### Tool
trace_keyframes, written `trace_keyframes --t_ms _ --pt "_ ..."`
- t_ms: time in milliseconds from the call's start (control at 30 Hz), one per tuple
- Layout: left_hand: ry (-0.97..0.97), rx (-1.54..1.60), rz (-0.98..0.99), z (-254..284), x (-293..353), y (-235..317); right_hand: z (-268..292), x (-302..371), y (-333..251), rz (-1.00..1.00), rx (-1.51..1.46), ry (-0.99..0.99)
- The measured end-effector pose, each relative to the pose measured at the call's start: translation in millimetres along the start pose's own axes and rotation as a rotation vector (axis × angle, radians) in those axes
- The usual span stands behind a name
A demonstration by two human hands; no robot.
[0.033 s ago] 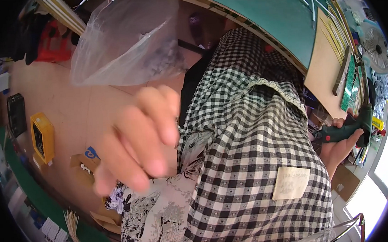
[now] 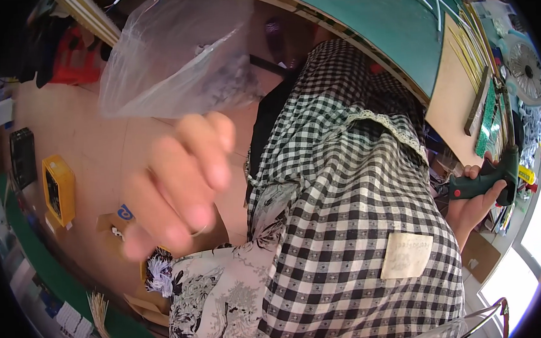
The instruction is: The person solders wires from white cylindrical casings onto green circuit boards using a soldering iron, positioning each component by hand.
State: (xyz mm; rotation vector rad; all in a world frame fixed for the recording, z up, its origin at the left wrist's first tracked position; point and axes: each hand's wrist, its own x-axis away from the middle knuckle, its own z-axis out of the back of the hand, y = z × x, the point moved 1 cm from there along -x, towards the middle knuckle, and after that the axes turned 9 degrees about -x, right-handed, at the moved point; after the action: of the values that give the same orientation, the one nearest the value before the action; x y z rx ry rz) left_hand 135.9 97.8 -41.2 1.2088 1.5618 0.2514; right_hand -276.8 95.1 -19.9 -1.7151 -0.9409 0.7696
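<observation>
My left hand (image 2: 179,180) hovers over the left side of my lap, blurred, with its fingers loosely curled and apart. A thin pale curved strand (image 2: 203,232) shows by its fingertips; whether the hand touches it I cannot tell. At the right, beside the bench edge, my right hand (image 2: 468,210) is wrapped round a dark green pistol-shaped tool (image 2: 476,186) with a red round spot. The tool's exact kind does not show. A black-and-white checked apron (image 2: 346,208) covers my lap, with a pale patch (image 2: 406,255) on it.
A green-topped bench (image 2: 361,23) fills the upper right, with a brown board (image 2: 451,110) and thin sticks. A clear plastic bag (image 2: 167,58) hangs at the upper left. On the floor stand a yellow crate (image 2: 59,189) and a cardboard box (image 2: 213,233). A fan (image 2: 525,69) stands far right.
My left hand has moved slightly left and up. A thin strand now shows by its fingertips. My right hand and the green tool have stayed in place.
</observation>
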Motion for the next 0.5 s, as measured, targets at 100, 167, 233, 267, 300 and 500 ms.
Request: trace_keyframes --t_ms 100,167,233,267,300,500 --pt "0.169 -0.128 -0.004 10.1 7.4 13.4 8.7 -6.3 0.5 -0.062 -0.052 -0.006" --pt "0.251 -0.189 -0.025 17.9 8.7 11.9 14.9 -10.4 1.4 -0.107 -0.102 -0.057" --pt "0.301 -0.144 -0.102 19.5 8.8 4.9 17.4 -14.4 2.1 -0.103 -0.094 -0.071" --pt "0.301 -0.152 -0.110 16.4 8.9 2.2 18.2 -16.6 1.5 -0.103 -0.095 -0.077" --pt "0.320 -0.151 -0.117 13.2 8.5 -0.9 16.9 -18.2 0.6 -0.102 -0.102 -0.085" --pt "0.399 -0.261 -0.116 11.2 11.8 -22.1 12.5 -16.4 -3.9 -0.024 -0.073 -0.030"
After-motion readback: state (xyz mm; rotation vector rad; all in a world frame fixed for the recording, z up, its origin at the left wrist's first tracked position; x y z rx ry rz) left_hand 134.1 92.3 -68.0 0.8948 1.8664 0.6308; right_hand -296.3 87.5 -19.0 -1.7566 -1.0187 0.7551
